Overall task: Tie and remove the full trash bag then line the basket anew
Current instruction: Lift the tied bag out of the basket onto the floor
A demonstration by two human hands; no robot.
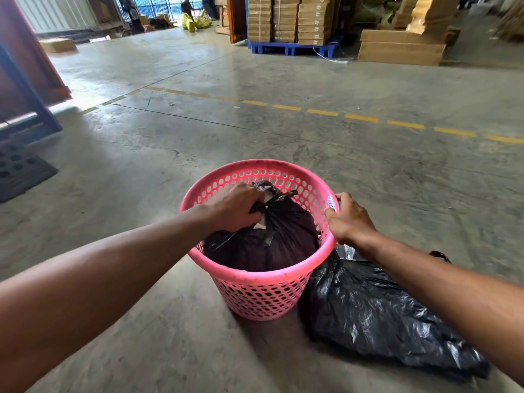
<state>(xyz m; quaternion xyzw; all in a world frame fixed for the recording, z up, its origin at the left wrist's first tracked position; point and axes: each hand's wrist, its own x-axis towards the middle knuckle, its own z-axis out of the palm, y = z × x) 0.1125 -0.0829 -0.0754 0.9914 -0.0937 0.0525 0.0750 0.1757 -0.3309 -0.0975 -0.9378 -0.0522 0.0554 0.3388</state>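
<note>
- The grey polished concrete floor (198,143) fills most of the view, crossed by a dashed yellow painted line (323,112) running from centre-left to the right edge.
- Stacks of brown cardboard boxes (286,18) stand on a blue plastic pallet (292,48) at the far side, with long flat cartons (401,52) lying on the floor to their right.
- A loose black crumpled plastic bag (380,316) lies on the floor, touching the right side of the basket's base and passing under the right forearm.
- The round pink perforated plastic basket (263,296) stands upright on the floor in the lower middle of the view.
- The full dark plastic trash bag (283,239) sits inside the basket, filling it up to about the rim; its neck is gathered and knotted at the top, with short tails sticking up toward the far wall.
- The left hand (231,208) reaches in over the near-left rim, with its fingers closed around the bag's gathered neck just beside the knot.
- The right hand (350,218) is curled over the basket's right rim, clasping it, with the thumb on the inner side.
- A dark perforated mat (19,168) lies on the floor at the left edge, well apart from the basket.
</note>
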